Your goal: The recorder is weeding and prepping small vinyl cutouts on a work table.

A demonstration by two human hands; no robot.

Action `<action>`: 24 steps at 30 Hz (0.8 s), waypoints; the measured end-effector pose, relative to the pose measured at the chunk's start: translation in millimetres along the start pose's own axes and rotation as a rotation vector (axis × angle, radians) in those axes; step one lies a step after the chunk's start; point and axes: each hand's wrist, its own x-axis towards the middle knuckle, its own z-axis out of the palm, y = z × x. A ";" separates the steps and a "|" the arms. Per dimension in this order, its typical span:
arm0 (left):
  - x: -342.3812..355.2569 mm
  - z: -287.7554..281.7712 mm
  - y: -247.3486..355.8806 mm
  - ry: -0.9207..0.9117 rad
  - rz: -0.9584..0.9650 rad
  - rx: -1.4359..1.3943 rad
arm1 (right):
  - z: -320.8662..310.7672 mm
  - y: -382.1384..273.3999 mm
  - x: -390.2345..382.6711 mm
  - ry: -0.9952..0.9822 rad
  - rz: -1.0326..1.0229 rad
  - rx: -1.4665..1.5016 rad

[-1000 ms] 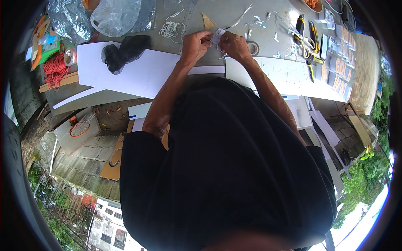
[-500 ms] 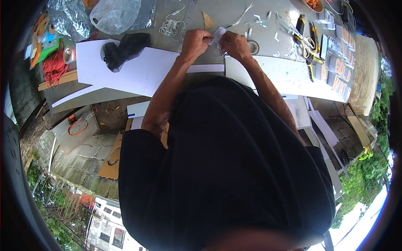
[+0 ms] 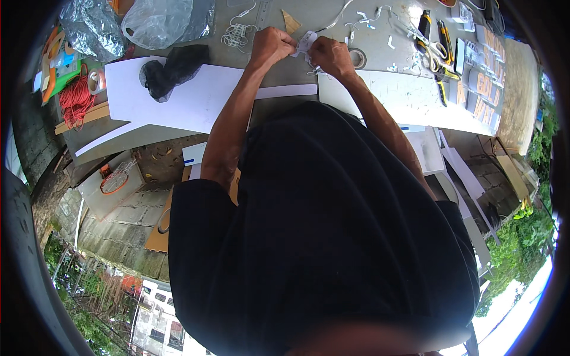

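My left hand (image 3: 272, 48) and my right hand (image 3: 331, 56) are close together over the far middle of the grey table. Between them is a small white piece (image 3: 306, 42) with a rounded outline; its exact kind is too small to make out. My left thumb and fingers pinch its left side. The right fingers are closed at its right edge, with their tips partly hidden. A thin white wire (image 3: 338, 16) runs up and away near the piece. Beside my right hand lies a roll of grey tape (image 3: 357, 57). A tan triangular scrap (image 3: 291, 22) is just beyond the hands.
White sheets (image 3: 196, 101) lie left and right, a black mesh bag (image 3: 169, 74) on the left one. Coiled white wire (image 3: 237, 35), plastic bags (image 3: 157, 24) and red cord (image 3: 77, 98) are leftward. Scissors (image 3: 436, 56), cutters (image 3: 445, 44) and cut-out letters (image 3: 487, 89) sit at right.
The whole view has shifted slightly. Both hands stay at the white piece, which has turned a little and shows more of its face between them.
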 end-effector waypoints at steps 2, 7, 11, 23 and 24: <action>-1.9 1.9 2.3 0.043 -0.036 0.030 | -0.1 -0.6 -1.0 0.004 -0.016 0.020; -6.4 20.0 -2.5 0.194 0.061 -0.034 | 1.2 0.8 -3.6 0.038 -0.022 0.049; -7.5 35.2 -12.6 0.341 0.270 -0.086 | 1.8 -4.2 -3.0 0.052 -0.003 0.012; -14.7 38.8 -16.6 0.343 0.514 0.055 | -13.1 -12.8 -0.4 -0.050 0.060 0.080; -15.0 38.5 -15.6 0.345 0.515 0.054 | -12.7 -11.2 -0.9 -0.050 0.059 0.078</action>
